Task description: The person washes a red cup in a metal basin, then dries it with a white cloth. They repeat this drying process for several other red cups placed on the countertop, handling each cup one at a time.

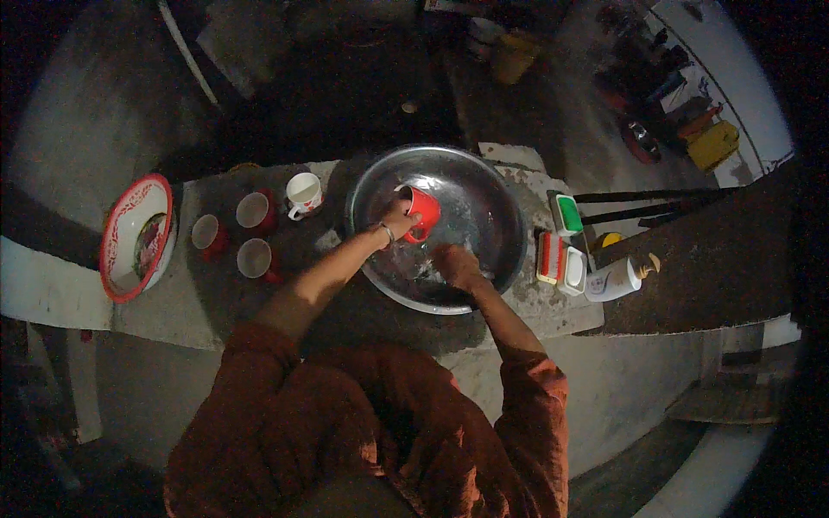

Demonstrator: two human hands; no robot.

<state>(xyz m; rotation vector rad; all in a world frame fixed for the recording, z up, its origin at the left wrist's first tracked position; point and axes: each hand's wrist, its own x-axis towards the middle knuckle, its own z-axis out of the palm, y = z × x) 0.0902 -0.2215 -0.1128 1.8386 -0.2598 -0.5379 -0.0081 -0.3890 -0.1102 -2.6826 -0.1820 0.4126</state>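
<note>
A wide metal basin (505, 220) with shallow water in it stands in front of me. Over its left half, my left hand (397, 221) is closed around a red mug (424, 210), which tilts with its handle toward me. Low in the basin, just right of the mug, is my right hand (458, 266); its fingers are dark and partly hidden, so I cannot make out whether they hold anything. Left of the basin stand several more mugs: a white patterned mug (304, 195) and red mugs with pale insides, such as this red mug (256, 259).
A red-rimmed enamel bowl (110, 237) leans at the ledge's left end. Right of the basin are a tub with green contents (566, 213), a red-and-white sponge (550, 256), a white dish (573, 271) and a white pump bottle (615, 280). Dark bars (643, 205) jut out behind.
</note>
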